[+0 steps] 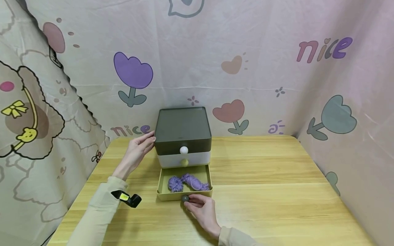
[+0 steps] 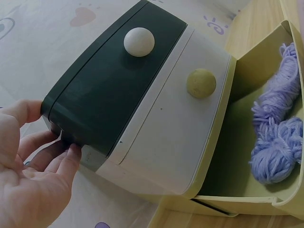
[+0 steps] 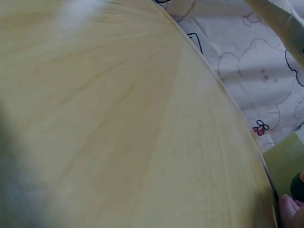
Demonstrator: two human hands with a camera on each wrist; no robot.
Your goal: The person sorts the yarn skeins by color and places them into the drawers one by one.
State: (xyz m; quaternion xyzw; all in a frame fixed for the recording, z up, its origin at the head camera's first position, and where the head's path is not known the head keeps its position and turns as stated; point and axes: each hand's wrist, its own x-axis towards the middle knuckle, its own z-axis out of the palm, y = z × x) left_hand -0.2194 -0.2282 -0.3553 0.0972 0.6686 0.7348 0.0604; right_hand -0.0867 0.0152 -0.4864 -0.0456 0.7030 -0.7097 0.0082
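A small three-tier drawer box (image 1: 183, 124) stands on the table, dark green on top, white in the middle and yellow-green at the bottom. Its bottom drawer (image 1: 163, 196) is pulled out, and two bundles of purple yarn (image 1: 194, 182) lie inside. With thumb and fingers my right hand (image 1: 203, 212) pinches the dark round knob (image 1: 185, 198) on that drawer's front. My left hand (image 1: 137, 152) rests its fingertips against the left side of the box, near the top tier. In the right wrist view only a bit of the right hand's fingers (image 3: 287, 209) shows.
The two upper drawers are closed, one with a white knob (image 2: 139, 42), the other with a yellow-green knob (image 2: 201, 83). The wooden table (image 1: 261, 191) extends to both sides of the box. A printed cloth (image 1: 191, 44) hangs behind it.
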